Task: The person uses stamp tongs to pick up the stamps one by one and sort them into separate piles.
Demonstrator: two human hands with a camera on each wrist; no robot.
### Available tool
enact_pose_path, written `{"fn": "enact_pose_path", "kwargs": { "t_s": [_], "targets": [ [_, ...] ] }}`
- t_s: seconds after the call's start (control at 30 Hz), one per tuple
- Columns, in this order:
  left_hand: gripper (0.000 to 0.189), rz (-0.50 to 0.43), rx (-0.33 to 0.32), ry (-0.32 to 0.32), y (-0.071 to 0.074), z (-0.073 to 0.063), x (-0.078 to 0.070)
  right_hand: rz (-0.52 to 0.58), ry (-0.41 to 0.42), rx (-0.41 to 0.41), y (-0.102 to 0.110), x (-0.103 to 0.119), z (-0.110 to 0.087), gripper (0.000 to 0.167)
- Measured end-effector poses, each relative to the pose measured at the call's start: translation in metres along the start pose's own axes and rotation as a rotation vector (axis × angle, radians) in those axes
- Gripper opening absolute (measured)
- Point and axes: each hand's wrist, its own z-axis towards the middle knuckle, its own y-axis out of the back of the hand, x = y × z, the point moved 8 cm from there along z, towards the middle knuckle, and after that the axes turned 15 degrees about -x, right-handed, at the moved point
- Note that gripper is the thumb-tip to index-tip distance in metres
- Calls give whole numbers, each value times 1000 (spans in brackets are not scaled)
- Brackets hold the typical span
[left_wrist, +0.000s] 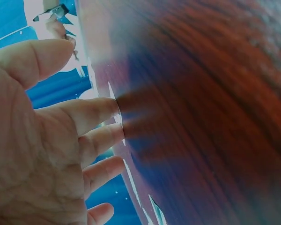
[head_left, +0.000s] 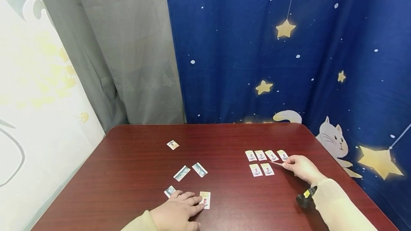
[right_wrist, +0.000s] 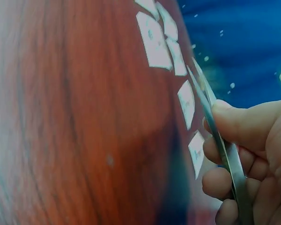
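Note:
My left hand (head_left: 179, 211) lies low over the near part of the table, fingers stretched out. Its fingertips touch the left edge of a small yellow-and-white picture card (head_left: 206, 202). On the right, my right hand (head_left: 303, 168) grips metal tweezers (right_wrist: 232, 164) between thumb and curled fingers, their tips pointing left and slightly parted, nothing between them. Beside the tweezers, several similar picture cards lie in two rows, one (head_left: 255, 170) in the nearer row and another (head_left: 271, 155) in the farther row. The right-hand fingers partly overlap the last farther card (head_left: 282, 154).
Bluish cards, one (head_left: 199, 169) and another (head_left: 182, 173), lie beyond my left hand. A third bluish card (head_left: 169, 190) is partly covered by its fingers. Farther back lies a single card (head_left: 172, 145). The dark red table (head_left: 221, 142) ends at curtains (head_left: 224, 63).

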Motion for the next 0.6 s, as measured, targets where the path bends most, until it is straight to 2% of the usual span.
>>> {"fn": "enact_pose_path", "kwargs": {
  "t_s": [0.3,0.5,0.6],
  "targets": [
    [59,9,-20,-9,-3,1,-1,87,36,-2,-11,39,-13,11],
    [60,-16,-10,6,2,3,-3,156,39,7,-25,66,-26,10],
    [61,-32,-6,18,5,4,-4,205,80,12,-33,82,-34,9]
  ]
}}
